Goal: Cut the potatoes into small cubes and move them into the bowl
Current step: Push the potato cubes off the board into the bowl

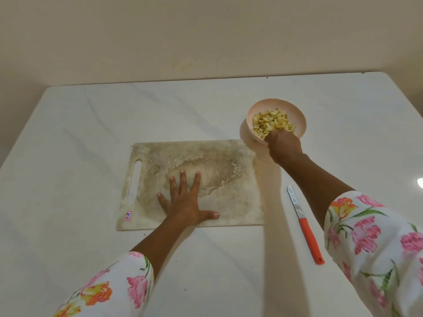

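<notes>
A pale pink bowl [256,106] stands just beyond the board's far right corner, holding a heap of yellow potato cubes [270,122]. My right hand [283,144] hangs over the bowl's near rim, fingers curled down into the cubes; whether it holds any I cannot see. My left hand [185,200] lies flat with fingers spread on the stained white cutting board [229,202], which bears only wet starchy smears. A knife [305,223] with an orange handle lies on the table right of the board, blade pointing away.
The white table [80,138] reaches to a beige wall at the back. A small red and blue sticker [128,216] marks the board's near left corner, next to its handle slot [134,179]. My floral sleeves fill the lower corners.
</notes>
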